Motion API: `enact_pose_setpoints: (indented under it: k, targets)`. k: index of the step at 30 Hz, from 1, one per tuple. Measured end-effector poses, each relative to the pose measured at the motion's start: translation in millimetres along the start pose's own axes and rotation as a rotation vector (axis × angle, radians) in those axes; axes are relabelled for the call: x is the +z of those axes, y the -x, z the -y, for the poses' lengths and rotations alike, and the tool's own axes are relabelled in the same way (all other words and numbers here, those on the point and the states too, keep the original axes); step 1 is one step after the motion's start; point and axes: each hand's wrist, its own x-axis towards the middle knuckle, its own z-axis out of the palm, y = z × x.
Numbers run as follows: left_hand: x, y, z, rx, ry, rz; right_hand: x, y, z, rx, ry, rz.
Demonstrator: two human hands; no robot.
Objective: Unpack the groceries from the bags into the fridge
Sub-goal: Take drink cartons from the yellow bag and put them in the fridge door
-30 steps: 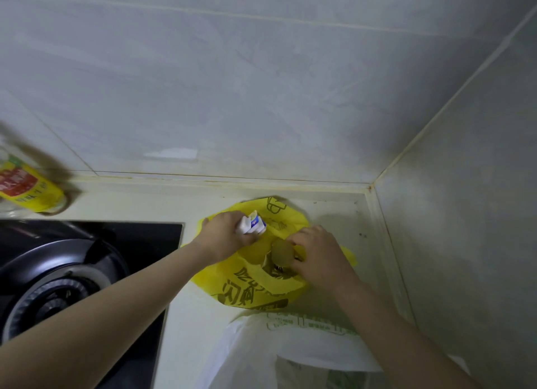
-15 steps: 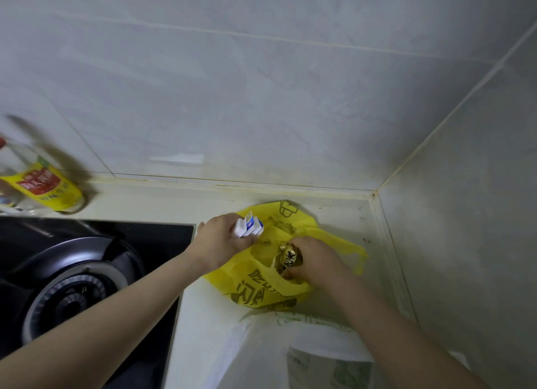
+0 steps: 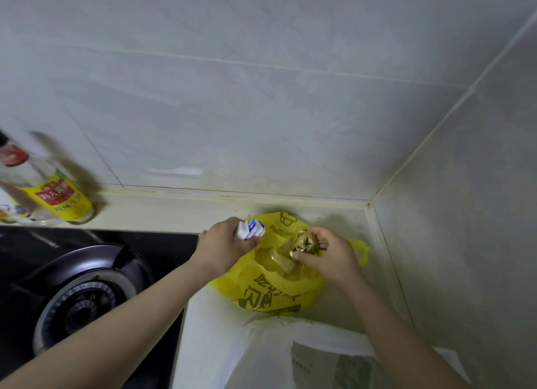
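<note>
Both hands hold groceries at the yellow bag (image 3: 270,295).
Past the white bag (image 3: 261,356) at the counter's (image 3: 206,319) front edge, the yellow bag gapes near the back right corner. At its mouth the right hand (image 3: 334,258) curls its fingers round a gold-wrapped item (image 3: 303,243), and the left hand (image 3: 223,249) grips a white-and-blue carton (image 3: 252,229), likely gathered for one fridge trip.

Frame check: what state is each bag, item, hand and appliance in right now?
yellow bag, mouth open, resting on the counter
left hand, grips a white-and-blue carton
right hand, holds a gold-wrapped item over the yellow bag's mouth
white bag, nearer the camera, contents unclear
bottle, standing by the wall
burner, no flame visible
</note>
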Motion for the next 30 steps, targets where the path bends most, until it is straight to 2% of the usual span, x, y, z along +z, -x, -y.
enact_pose_setpoints:
  k: [3,9,15,22,26,30]
  targets:
    - [-4,5,-9,-0.010,0.132,-0.031,-5,2,4,0.067,-0.241,-0.121]
    - [-18,23,-26,-0.044,0.185,-0.085,-12,13,20,0.027,-0.272,-0.243]
    - [-31,53,-34,-0.277,0.805,0.061,-18,38,40,0.033,-0.346,-0.354]
    - [-50,103,-37,-0.360,1.333,0.246,-15,97,62,0.058,-0.459,-0.434]
    - [-62,129,-33,-0.334,1.375,0.294,-15,124,81,0.026,-0.451,-0.428]
    - [-70,147,-29,-0.316,1.338,0.254,-13,144,98,-0.001,-0.456,-0.422]
